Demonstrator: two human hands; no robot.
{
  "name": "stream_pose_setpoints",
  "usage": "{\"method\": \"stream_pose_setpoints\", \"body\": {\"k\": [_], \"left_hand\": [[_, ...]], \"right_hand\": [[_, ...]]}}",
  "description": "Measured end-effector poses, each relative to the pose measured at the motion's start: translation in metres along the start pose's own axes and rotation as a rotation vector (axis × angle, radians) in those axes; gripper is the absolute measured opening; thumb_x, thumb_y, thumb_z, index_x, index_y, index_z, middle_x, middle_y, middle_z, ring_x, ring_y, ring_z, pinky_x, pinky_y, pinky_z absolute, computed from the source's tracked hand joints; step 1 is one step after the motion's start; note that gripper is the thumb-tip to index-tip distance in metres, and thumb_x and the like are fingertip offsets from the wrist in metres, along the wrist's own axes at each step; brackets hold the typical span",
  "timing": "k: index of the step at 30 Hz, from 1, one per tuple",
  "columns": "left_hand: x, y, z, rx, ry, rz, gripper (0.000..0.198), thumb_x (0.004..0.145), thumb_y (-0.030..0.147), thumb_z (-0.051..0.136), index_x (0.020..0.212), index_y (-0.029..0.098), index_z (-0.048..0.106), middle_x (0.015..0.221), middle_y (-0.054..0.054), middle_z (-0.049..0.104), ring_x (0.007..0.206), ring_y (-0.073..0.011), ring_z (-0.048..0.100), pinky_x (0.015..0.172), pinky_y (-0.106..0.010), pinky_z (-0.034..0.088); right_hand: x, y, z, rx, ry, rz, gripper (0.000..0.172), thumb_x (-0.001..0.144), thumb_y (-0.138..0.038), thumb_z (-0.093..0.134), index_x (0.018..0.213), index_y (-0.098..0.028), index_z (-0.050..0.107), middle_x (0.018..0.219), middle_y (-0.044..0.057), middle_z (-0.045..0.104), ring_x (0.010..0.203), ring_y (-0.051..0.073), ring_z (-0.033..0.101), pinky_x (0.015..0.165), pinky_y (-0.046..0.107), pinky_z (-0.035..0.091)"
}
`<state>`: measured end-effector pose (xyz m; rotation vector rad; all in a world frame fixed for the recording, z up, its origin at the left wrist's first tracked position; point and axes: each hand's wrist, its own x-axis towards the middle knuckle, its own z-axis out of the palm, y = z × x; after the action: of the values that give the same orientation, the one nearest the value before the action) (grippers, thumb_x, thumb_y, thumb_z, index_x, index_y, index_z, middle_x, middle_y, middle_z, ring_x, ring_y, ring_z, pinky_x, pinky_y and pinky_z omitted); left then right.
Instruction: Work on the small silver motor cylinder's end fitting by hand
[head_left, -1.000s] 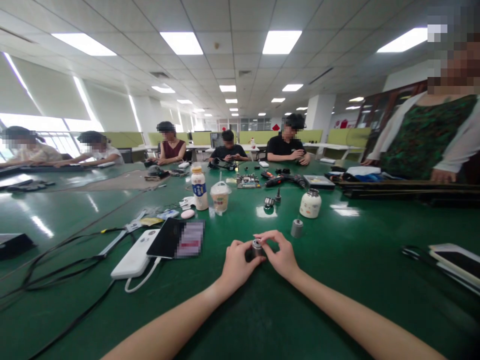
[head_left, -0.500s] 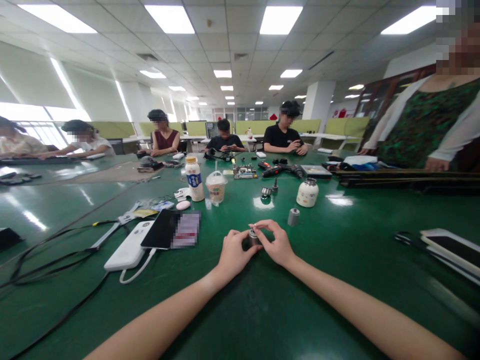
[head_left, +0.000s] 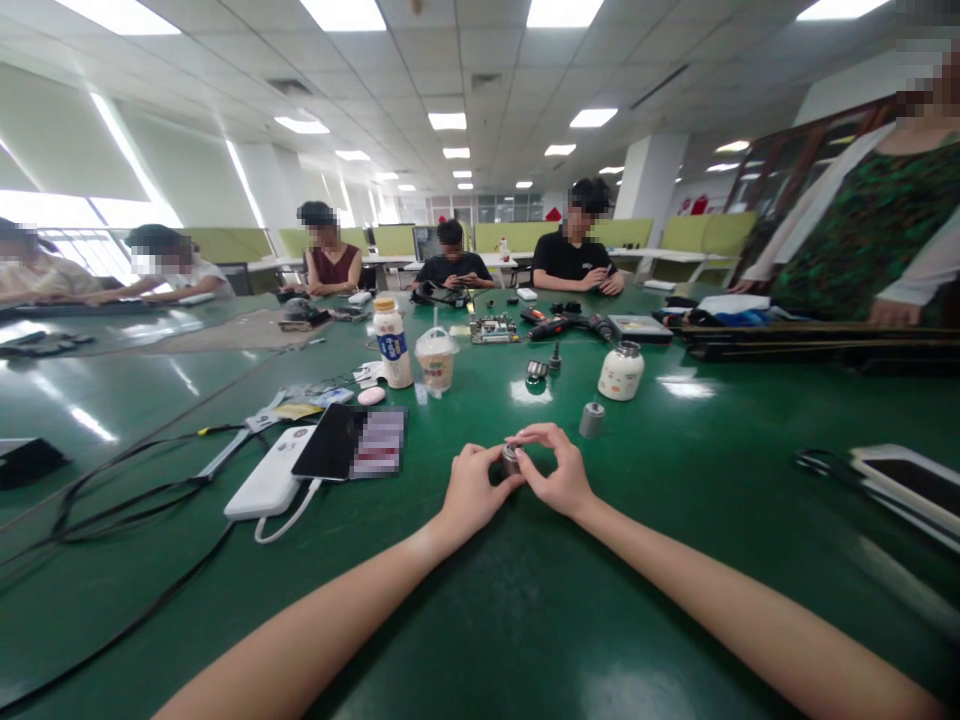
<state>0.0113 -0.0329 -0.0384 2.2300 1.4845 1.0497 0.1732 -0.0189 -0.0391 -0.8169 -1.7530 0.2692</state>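
Observation:
A small grey metal cylinder (head_left: 511,457) sits between my two hands just above the green table (head_left: 525,620). My left hand (head_left: 471,492) curls round its left side, fingers closed on it. My right hand (head_left: 553,471) pinches its top and right side with thumb and fingertips. A second grey cylinder (head_left: 591,419) stands on the table a little beyond my right hand, and a white jar with a metal top (head_left: 621,372) stands behind it.
A white power bank (head_left: 271,485) with cable, a dark phone (head_left: 330,455), a milk bottle (head_left: 392,345) and a lidded cup (head_left: 436,360) lie to the left. Black cables (head_left: 127,500) trail far left. Tools and a circuit board (head_left: 495,329) lie beyond. Several people sit around; one stands at right.
Both hands keep hold of the small cylinder, with only slight finger shifts. The camera view has drifted a little, so everything sits slightly higher in the picture.

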Motion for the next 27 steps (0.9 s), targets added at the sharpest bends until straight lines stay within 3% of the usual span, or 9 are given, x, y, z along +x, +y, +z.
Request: {"method": "stream_pose_setpoints", "body": {"k": [7, 12, 19, 27], "left_hand": [[-0.001, 0.000, -0.001, -0.006, -0.006, 0.010, 0.029, 0.079, 0.032, 0.075, 0.107, 0.025, 0.071, 0.088, -0.003, 0.072, 0.087, -0.0236, 0.058, 0.080, -0.035, 0.045], [-0.001, 0.001, -0.002, -0.002, -0.014, 0.015, 0.026, 0.080, 0.032, 0.074, 0.105, 0.025, 0.071, 0.087, -0.002, 0.072, 0.088, -0.0235, 0.058, 0.080, -0.034, 0.044], [-0.001, 0.005, -0.004, 0.026, -0.014, -0.020, 0.028, 0.079, 0.039, 0.074, 0.103, 0.024, 0.071, 0.091, -0.004, 0.072, 0.093, -0.0259, 0.058, 0.083, -0.036, 0.043], [-0.002, 0.005, -0.002, 0.044, 0.004, -0.024, 0.030, 0.080, 0.038, 0.073, 0.105, 0.023, 0.070, 0.093, -0.005, 0.071, 0.095, -0.0257, 0.058, 0.083, -0.037, 0.043]], "right_hand": [[0.001, 0.000, 0.001, -0.021, 0.072, 0.045, 0.029, 0.079, -0.021, 0.065, 0.105, -0.024, 0.052, 0.090, 0.005, 0.072, 0.089, 0.025, 0.069, 0.088, 0.044, 0.051], [0.002, -0.003, 0.004, -0.016, 0.069, 0.062, 0.017, 0.079, -0.026, 0.069, 0.092, -0.025, 0.058, 0.088, 0.004, 0.071, 0.086, 0.024, 0.070, 0.084, 0.042, 0.053], [0.007, 0.015, 0.003, -0.048, 0.236, 0.175, 0.015, 0.088, -0.034, 0.061, 0.096, -0.023, 0.053, 0.089, 0.005, 0.071, 0.087, 0.023, 0.071, 0.083, 0.038, 0.054], [0.002, 0.043, -0.001, -0.116, -0.004, 0.259, 0.009, 0.074, -0.024, 0.074, 0.077, -0.024, 0.065, 0.072, -0.002, 0.075, 0.072, 0.021, 0.073, 0.071, 0.036, 0.055]]}}
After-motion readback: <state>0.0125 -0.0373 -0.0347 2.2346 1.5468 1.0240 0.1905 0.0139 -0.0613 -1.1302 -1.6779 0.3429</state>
